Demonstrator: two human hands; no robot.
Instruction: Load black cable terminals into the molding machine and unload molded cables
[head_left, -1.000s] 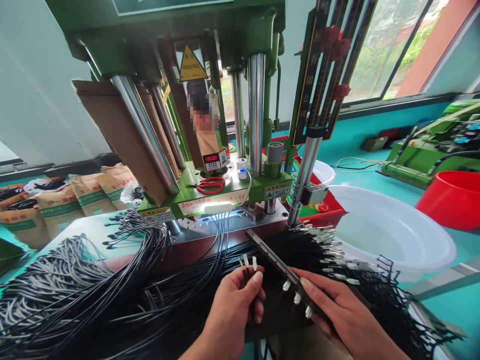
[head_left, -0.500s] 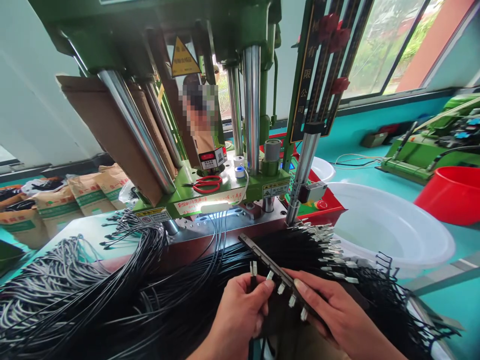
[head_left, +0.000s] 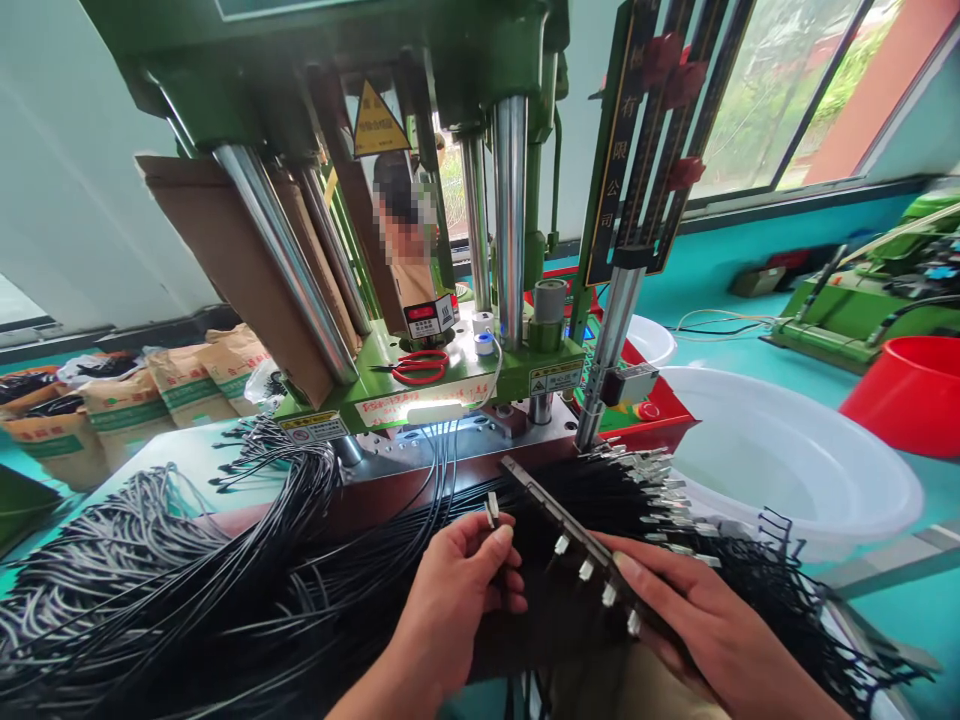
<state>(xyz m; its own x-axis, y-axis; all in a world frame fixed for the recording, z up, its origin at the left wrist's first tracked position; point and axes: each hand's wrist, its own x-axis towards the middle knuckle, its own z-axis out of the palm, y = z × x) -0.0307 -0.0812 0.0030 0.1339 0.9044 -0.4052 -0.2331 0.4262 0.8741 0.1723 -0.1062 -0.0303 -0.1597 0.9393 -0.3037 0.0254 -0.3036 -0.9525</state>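
Note:
Between thumb and fingers, my left hand pinches a metal-tipped cable connector, its silver end pointing up. It is a short way left of a long dark metal bar, not touching it. My right hand grips the lower end of this bar, thumb on top, most fingers hidden beneath. Several silver connectors stick out along the bar's near-left edge. The bar slants over a thick spread of black cables, and further metal-tipped cable ends lie beyond my right hand.
A green press stands ahead, with red-handled snips on its ledge and cables running under it. At left lie bundled cables and sacks. A white tub and a red bucket are at right. A person is partly visible behind the press.
My left hand has drawn left, away from the bar, still pinching a connector. The connector that was at its thumb stays on the bar. My right hand keeps its grip.

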